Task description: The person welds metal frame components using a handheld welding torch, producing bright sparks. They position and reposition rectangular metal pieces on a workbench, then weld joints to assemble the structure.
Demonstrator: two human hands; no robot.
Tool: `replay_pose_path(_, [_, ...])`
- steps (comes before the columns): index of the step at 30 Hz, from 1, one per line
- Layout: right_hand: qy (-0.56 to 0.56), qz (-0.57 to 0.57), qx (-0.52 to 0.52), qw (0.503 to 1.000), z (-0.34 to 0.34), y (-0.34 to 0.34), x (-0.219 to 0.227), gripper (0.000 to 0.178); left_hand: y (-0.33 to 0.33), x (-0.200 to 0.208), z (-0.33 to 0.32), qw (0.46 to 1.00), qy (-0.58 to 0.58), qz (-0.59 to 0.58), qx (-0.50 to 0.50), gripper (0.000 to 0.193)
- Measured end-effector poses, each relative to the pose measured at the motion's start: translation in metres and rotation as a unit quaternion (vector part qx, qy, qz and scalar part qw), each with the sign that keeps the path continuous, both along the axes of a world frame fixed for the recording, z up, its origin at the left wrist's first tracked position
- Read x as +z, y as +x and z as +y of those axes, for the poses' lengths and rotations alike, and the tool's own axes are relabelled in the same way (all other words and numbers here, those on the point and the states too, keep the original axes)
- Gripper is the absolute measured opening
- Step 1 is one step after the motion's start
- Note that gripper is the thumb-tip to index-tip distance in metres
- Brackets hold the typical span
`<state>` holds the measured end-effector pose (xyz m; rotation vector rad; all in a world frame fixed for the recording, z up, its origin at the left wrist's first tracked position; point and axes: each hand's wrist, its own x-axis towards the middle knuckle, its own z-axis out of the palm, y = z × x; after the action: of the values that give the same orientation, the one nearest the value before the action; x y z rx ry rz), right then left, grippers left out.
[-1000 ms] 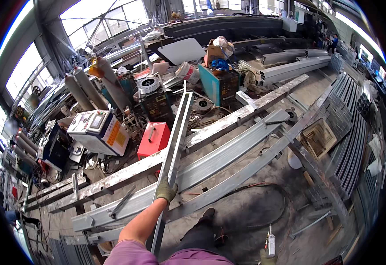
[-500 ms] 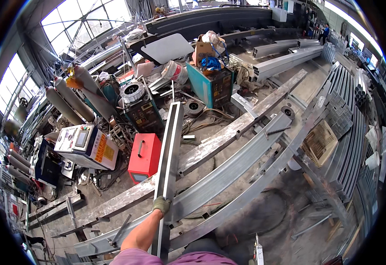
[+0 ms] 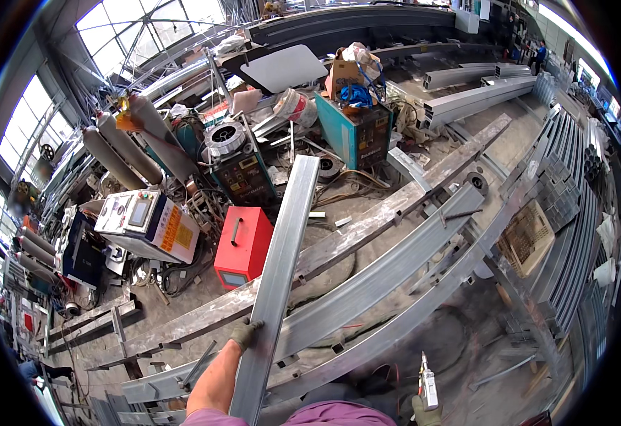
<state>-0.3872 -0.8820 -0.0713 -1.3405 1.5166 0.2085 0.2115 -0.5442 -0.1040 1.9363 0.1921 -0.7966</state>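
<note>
My left hand (image 3: pixel 244 334), in a dark work glove, grips the edge of a long galvanized steel channel (image 3: pixel 284 245). The channel stands slanting away from me, its flat outer face toward me. It crosses over a rusty steel beam (image 3: pixel 349 231) and a second galvanized channel (image 3: pixel 388 266) lying below. At the lower edge, my gloved right hand (image 3: pixel 425 413) is wrapped round a white welding gun (image 3: pixel 429 389) with a narrow metal nozzle pointing away from me. Part of that hand is cut off by the frame.
A red box-shaped machine (image 3: pixel 243 245) stands just left of the channel, a white control cabinet (image 3: pixel 147 226) beyond it. Gas cylinders (image 3: pixel 115 160), a teal welding machine (image 3: pixel 353 131) and loose cables lie farther back. Stacked steel tubes (image 3: pixel 573 248) and a plastic crate (image 3: pixel 527 238) are at right.
The channel has turned over, from its open groove to its flat face. My left hand has shifted slightly left on it. The welding gun has risen, bringing my right hand into view.
</note>
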Motion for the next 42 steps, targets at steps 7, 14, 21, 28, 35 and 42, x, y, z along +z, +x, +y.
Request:
replay_pose_path(7, [-0.150, -0.003, 0.085, 0.985, -0.014, 0.012, 0.022, 0.040, -0.021, -0.020, 0.003, 0.980, 0.138, -0.121, -0.074, 0.094])
replay_pose_path(14, [-0.241, -0.034, 0.030, 0.970, -0.005, 0.010, 0.030, 0.028, -0.133, 0.062, -0.005, 0.894, 0.434, -0.049, -0.097, 0.170])
replay_pose_path(21, [-0.188, -0.060, 0.018, 0.980, -0.011, 0.040, 0.069, 0.021, -0.125, 0.050, 0.014, 0.909, 0.378, -0.099, -0.144, 0.164])
replay_pose_path(28, [-0.196, -0.064, 0.057, 0.977, -0.017, 0.066, 0.051, 0.019, -0.104, 0.018, -0.051, 0.841, 0.514, -0.109, -0.130, 0.153])
replay_pose_path(35, [-0.244, -0.107, 0.115, 0.957, -0.014, 0.098, 0.065, 0.016, -0.080, 0.012, -0.017, 0.852, 0.460, -0.114, -0.221, 0.139])
replay_pose_path(42, [-0.327, -0.098, 0.196, 0.919, -0.020, 0.102, 0.091, 0.016, -0.036, 0.020, 0.016, 0.891, 0.336, -0.018, -0.304, 0.115])
